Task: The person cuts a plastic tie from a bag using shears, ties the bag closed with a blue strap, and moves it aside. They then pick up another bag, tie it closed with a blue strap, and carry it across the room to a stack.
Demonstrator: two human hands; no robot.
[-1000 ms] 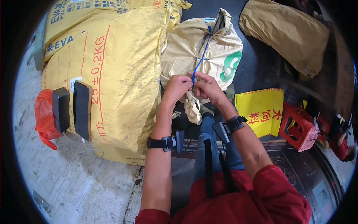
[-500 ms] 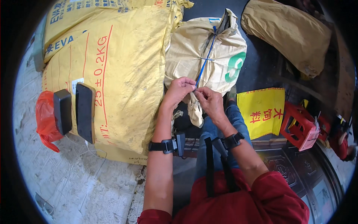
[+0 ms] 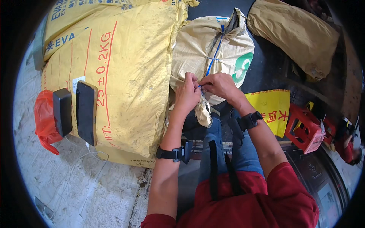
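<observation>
A bulging beige woven sack [image 3: 192,45] with a green mark lies in front of me. A blue cord [image 3: 210,65] runs along it and crosses over itself near the middle, ending at my fingers. At the sack's near end both my hands are closed in pinches on the cord. My left hand [image 3: 187,95] comes from the left, thumb and fingers pressed together. My right hand [image 3: 221,86] faces it, knuckles up, fingertips almost touching the left ones. Below them hangs the crumpled gathered end [image 3: 204,114] of the sack. The knot itself is mostly covered by my fingers.
Large stuffed yellow sacks [image 3: 133,72] crowd my left, with a phone [image 3: 86,112], a black box [image 3: 63,112] and a red plastic bag [image 3: 45,117] beside them. To the right are a yellow sheet [image 3: 268,108], a red stool [image 3: 304,131], another beige sack [image 3: 294,36] and a person [image 3: 344,146].
My right hand has turned knuckles up and its forearm has swung outward to the right. My left hand has risen slightly and tilted. The cord stays at my fingertips.
</observation>
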